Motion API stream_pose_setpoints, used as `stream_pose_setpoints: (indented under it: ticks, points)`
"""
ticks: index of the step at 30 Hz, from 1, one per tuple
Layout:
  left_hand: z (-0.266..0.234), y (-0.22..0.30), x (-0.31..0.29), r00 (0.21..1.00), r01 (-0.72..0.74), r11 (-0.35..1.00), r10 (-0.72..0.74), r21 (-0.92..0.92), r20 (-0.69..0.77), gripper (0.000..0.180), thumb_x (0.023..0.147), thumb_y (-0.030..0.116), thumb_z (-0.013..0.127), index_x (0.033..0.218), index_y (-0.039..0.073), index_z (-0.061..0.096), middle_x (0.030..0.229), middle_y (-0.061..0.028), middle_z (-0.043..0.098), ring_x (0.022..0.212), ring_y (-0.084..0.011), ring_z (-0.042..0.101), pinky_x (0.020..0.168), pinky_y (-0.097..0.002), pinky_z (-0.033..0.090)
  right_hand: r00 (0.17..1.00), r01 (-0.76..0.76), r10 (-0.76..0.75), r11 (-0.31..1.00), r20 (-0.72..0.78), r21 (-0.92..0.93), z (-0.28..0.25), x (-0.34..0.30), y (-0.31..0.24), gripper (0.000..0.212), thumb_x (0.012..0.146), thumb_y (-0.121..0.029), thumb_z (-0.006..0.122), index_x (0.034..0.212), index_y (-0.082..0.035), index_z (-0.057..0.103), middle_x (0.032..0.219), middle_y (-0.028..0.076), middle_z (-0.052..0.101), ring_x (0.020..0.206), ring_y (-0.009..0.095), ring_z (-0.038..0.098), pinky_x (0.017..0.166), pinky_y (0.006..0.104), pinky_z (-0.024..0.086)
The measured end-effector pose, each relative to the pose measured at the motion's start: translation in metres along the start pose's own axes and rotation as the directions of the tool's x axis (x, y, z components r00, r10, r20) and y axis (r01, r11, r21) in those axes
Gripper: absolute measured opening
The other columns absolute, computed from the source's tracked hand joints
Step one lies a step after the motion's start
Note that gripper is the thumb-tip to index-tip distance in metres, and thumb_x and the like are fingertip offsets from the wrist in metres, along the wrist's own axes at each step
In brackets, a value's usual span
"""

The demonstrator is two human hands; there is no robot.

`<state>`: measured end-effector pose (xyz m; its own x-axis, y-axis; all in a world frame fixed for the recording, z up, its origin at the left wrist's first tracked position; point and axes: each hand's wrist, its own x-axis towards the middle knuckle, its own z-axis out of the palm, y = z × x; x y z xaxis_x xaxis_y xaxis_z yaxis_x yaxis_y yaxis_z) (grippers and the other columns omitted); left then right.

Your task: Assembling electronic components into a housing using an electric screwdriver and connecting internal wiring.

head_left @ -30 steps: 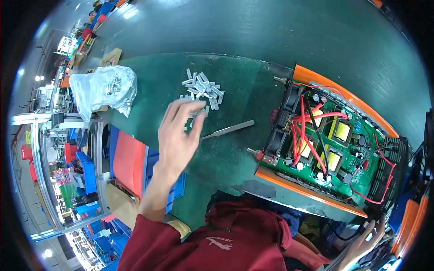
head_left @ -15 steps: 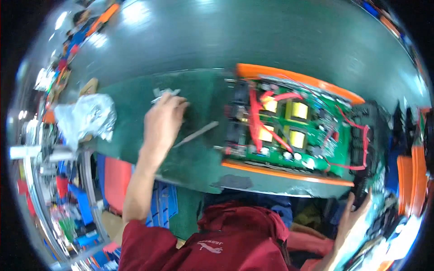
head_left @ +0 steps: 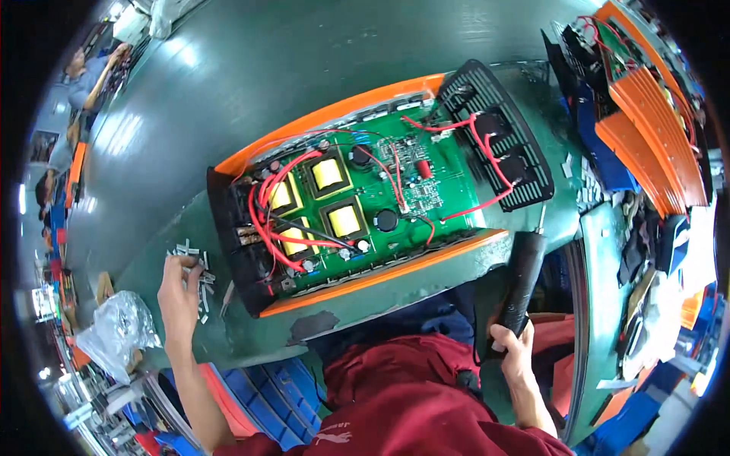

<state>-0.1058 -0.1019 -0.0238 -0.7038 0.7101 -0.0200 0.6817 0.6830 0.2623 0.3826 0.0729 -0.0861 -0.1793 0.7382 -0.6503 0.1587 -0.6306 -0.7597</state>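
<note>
My left hand (head_left: pixel 179 298) is at the small grey metal pieces (head_left: pixel 204 283) on the left of the bench, its thumb and fingers drawn together. Whatever lies between them is too small to make out. In my right hand (head_left: pixel 513 351) is a black electric screwdriver (head_left: pixel 521 277), gripped by its lower end with the bit pointing away from me. Its bit is close to the corner of a black vented end panel (head_left: pixel 536 171); contact cannot be told. Red wires join that panel to a green circuit board (head_left: pixel 456 194) in an orange-sided housing (head_left: pixel 395 262).
A clear plastic bag (head_left: pixel 125 327) lies at the left bench edge. Small light strips (head_left: pixel 587 186) are scattered beyond the panel, near stacked orange housing parts (head_left: pixel 646 137). Blue bins (head_left: pixel 277 399) stand below the bench. Another person (head_left: pixel 87 80) is at the far left.
My right hand, earlier low by the bench's right edge with no screwdriver visible in it, now holds the screwdriver. The view has turned, and the left hand remains by the small metal pieces.
</note>
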Motion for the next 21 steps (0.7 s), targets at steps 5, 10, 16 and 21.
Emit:
stream_pose_setpoints:
  ticks: [5, 10, 16, 21]
  points:
    - [0.01, -0.02, -0.003, 0.993, -0.071, 0.997, 0.069, -0.025, -0.096, 0.022, 0.102, 0.006, 0.058, 0.123, 0.002, 0.055, 0.1, -0.0153, 0.064, 0.088, -0.0238, 0.063, 0.084, -0.0345, 0.051, 0.989, 0.146, -0.144, 0.977, 0.023, -0.159, -0.001, -0.016, 0.032, 0.043, 0.071, -0.015, 0.074, 0.109, -0.006, 0.057, 0.084, 0.002, 0.061, 0.068, 0.01, 0.055, 0.062, 0.0241, 0.044]
    - [-0.007, -0.013, -0.013, 0.991, -0.089, 0.996, 0.088, -0.007, -0.104, 0.017, 0.105, 0.01, 0.053, 0.115, -0.002, 0.061, 0.104, -0.0096, 0.059, 0.096, -0.0164, 0.06, 0.088, -0.0272, 0.048, 0.967, 0.224, -0.175, 0.93, 0.184, -0.292, 0.003, -0.026, 0.045, 0.038, 0.078, -0.01, 0.08, 0.107, -0.004, 0.055, 0.084, 0.002, 0.061, 0.075, 0.01, 0.056, 0.07, 0.0286, 0.049]
    - [-0.012, -0.013, -0.009, 0.993, -0.027, 0.996, 0.017, -0.082, -0.12, 0.021, 0.106, 0.013, 0.055, 0.118, -0.001, 0.063, 0.106, -0.0088, 0.064, 0.097, -0.0159, 0.062, 0.086, -0.0311, 0.051, 0.929, 0.36, -0.285, 0.847, 0.237, -0.391, 0.005, -0.021, 0.043, 0.041, 0.077, -0.012, 0.081, 0.108, -0.003, 0.055, 0.079, 0.003, 0.057, 0.069, 0.012, 0.052, 0.066, 0.0301, 0.047]
    - [-0.035, 0.048, -0.016, 0.975, -0.09, 0.994, 0.1, 0.06, -0.197, 0.016, 0.102, 0.007, 0.059, 0.113, -0.002, 0.067, 0.103, -0.0101, 0.066, 0.095, -0.0186, 0.063, 0.086, -0.031, 0.05, 0.92, 0.386, -0.305, 0.815, 0.247, -0.431, 0.008, -0.023, 0.033, 0.044, 0.078, -0.013, 0.081, 0.112, -0.002, 0.054, 0.075, 0.005, 0.057, 0.066, 0.013, 0.052, 0.063, 0.031, 0.048]
